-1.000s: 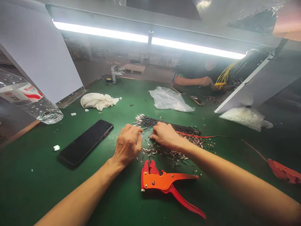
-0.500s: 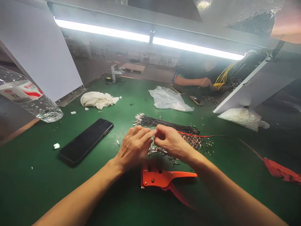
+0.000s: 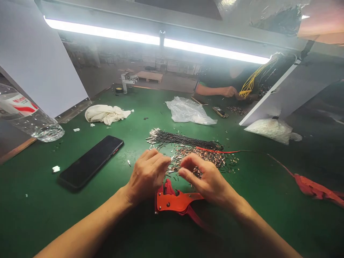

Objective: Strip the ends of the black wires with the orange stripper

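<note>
My left hand (image 3: 147, 175) is closed, thumb side toward the pile, with a tiny pale tip at its fingertips that I cannot identify. Across a small gap, my right hand (image 3: 208, 175) curves with its thumb and index finger slightly apart. Both hover over the near edge of a pile of short terminal pieces and wire ends (image 3: 201, 157), coppery and silvery. Behind it lies a bundle of black wires (image 3: 185, 139) with metal terminals at the left end. Below the hands rests an orange-red wire stripper (image 3: 174, 201), its handle partly behind my right hand.
A black phone (image 3: 91, 163) and a water bottle (image 3: 29, 111) are on the left. Farther back lie a white cloth (image 3: 106, 114) and a plastic bag (image 3: 189, 110). A red strip (image 3: 219, 150) crosses the pile. Another person's hand (image 3: 229, 91) is beside yellow wires (image 3: 248, 84).
My hands, earlier touching at the fingertips, have drawn apart and come nearer to me. The right thumb and index finger have parted. The whole view has shifted slightly.
</note>
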`<state>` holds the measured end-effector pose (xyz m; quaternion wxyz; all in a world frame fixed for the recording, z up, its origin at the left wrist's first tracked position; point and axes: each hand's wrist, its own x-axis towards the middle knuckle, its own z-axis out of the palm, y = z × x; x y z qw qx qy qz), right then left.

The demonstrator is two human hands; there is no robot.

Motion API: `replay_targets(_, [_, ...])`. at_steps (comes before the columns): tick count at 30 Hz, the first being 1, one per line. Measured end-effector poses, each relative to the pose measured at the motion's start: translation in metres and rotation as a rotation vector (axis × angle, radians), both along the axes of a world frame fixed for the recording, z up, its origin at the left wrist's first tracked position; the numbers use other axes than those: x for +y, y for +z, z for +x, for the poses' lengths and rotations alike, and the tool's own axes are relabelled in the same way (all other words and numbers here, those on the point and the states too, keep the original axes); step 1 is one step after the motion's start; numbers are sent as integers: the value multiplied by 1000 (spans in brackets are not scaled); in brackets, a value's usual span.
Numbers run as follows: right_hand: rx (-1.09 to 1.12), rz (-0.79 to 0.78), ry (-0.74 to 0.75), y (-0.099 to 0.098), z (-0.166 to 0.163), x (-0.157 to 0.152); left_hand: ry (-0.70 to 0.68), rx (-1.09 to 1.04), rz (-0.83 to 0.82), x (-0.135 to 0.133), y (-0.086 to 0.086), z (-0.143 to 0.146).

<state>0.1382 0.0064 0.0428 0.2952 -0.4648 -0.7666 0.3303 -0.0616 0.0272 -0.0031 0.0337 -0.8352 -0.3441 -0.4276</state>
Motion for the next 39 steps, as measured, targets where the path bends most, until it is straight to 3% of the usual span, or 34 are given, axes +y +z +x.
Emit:
replay_targets(2, [-174, 65, 120, 5, 7, -13, 30, -60, -2, 3, 0, -1])
replay_targets(6, [-511, 15, 345, 2, 20, -43, 42, -128, 58, 6, 0, -2])
replay_targets(12, [-643, 86, 258, -23, 23, -62, 97, -159, 153, 5, 3, -3])
replay_targets(17, [-700, 215, 299, -27, 24, -47, 145, -223, 164, 5, 7, -4])
replay_targets(19, [-540, 211, 285, -23, 31, -29, 178, -264, 165, 5, 9, -5])
replay_targets(21, [-243, 111, 199, -16, 37, -9, 209, -309, 158, 4, 10, -6])
replay_targets(25, [508, -433, 8, -6, 37, 16, 202, -329, 135, 1, 10, -4])
replay_targets(28, [915, -759, 17, -10, 27, 8, 170, -306, 117, -1, 9, -1])
replay_targets(34, [1262, -1105, 121, -32, 9, -23, 162, -274, 99, -5, 10, 3])
replay_targets(39, [1278, -1144, 228, -35, 7, -25, 112, -290, 118, -5, 12, 3])
